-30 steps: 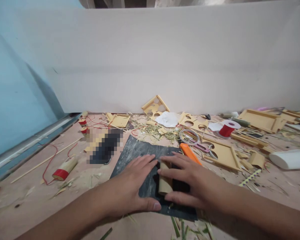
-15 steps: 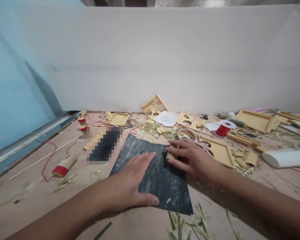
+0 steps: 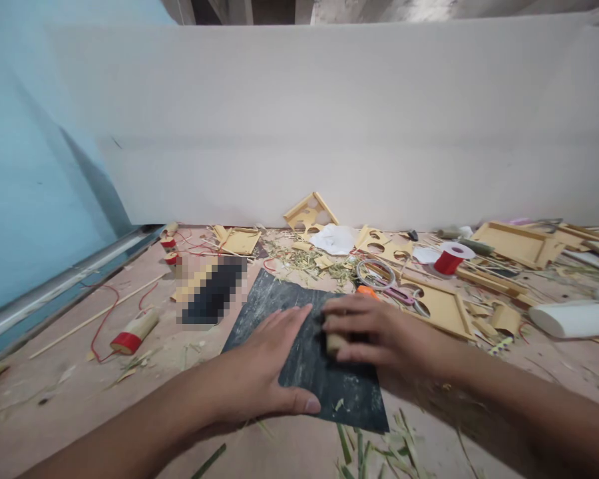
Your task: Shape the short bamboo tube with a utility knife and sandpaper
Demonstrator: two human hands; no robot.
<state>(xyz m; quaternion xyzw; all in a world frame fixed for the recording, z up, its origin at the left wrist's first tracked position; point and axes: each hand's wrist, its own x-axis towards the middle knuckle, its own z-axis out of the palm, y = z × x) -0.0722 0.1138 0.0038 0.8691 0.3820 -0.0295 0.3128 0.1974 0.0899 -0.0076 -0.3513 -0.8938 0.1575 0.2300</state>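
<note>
A dark sheet of sandpaper (image 3: 347, 399), streaked with pale dust, lies on the work surface in front of me. My left hand (image 3: 264, 366) rests flat across its left part, fingers stretched and thumb apart. Over the right half, my right hand (image 3: 379, 329) is closed around a short bamboo piece (image 3: 335, 344) that sits against the sheet. The fingers hide most of that piece. Just beyond my right hand are an orange object (image 3: 367, 291) and a ring of clear tubing or tape (image 3: 375, 273).
A bamboo tube with a red band (image 3: 136, 331) and red cord lies at left. Behind are shavings (image 3: 299, 261), wooden frames (image 3: 442, 309), a red spool (image 3: 448, 261) and a white cylinder (image 3: 574, 319). Green bamboo strips (image 3: 359, 452) lie near me. A white panel (image 3: 329, 120) stands behind.
My right hand has slid the bamboo piece across the sandpaper toward me, uncovering the orange object behind. My left hand stays in place on the sheet.
</note>
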